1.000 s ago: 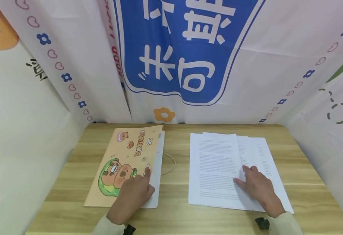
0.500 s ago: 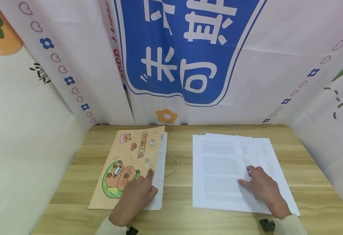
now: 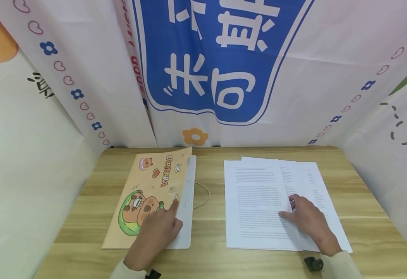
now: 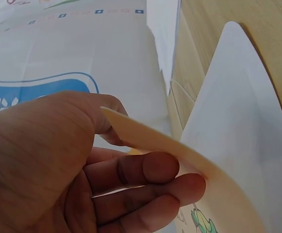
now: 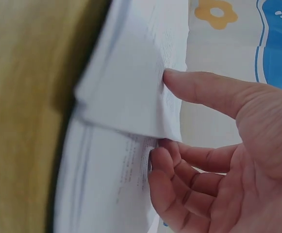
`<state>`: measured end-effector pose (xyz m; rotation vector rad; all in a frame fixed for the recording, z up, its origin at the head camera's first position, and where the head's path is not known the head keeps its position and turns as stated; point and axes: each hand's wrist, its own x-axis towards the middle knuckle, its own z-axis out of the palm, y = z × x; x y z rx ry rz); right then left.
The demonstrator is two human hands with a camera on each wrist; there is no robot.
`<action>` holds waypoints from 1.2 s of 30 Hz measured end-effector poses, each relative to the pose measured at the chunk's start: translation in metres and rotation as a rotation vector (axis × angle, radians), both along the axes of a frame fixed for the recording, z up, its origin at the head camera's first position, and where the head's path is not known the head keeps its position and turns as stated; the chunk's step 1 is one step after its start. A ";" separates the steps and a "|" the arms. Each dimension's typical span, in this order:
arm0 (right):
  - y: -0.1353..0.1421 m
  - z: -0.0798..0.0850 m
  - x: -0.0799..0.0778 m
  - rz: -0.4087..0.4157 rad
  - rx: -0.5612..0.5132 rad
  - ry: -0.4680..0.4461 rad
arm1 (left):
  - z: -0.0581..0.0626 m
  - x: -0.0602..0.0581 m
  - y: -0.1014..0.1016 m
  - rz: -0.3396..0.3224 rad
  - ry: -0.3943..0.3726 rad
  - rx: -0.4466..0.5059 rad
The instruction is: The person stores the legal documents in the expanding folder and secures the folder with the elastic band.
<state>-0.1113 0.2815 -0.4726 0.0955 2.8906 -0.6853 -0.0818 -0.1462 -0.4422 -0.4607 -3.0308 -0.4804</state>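
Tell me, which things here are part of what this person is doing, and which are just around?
Seemingly in use:
- folder, its cover held by the left hand
- papers, touched by the right hand

Just around:
- table, under both
- printed cloth, hanging behind

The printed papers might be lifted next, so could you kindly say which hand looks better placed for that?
Probably the right hand: its thumb touches the printed papers, and its fingers are at the upper sheets' edge. The left hand is away from them, holding the cover of the folder.
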 end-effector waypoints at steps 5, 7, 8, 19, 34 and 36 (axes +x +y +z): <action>0.003 -0.001 -0.001 -0.005 -0.035 0.004 | 0.002 -0.001 0.000 -0.005 -0.005 0.008; 0.004 -0.003 0.000 0.002 -0.049 0.021 | 0.003 0.000 -0.001 -0.009 -0.004 0.005; 0.003 -0.004 0.000 0.008 -0.054 0.030 | 0.003 0.001 -0.002 -0.012 -0.002 0.003; 0.007 -0.002 0.000 0.028 -0.137 0.008 | 0.006 0.001 -0.006 -0.035 0.022 0.027; 0.015 -0.001 0.001 0.001 -0.484 -0.119 | 0.007 -0.002 -0.007 -0.034 0.019 0.045; 0.016 0.000 0.002 -0.008 -0.541 -0.132 | 0.007 -0.002 -0.007 -0.039 0.014 0.053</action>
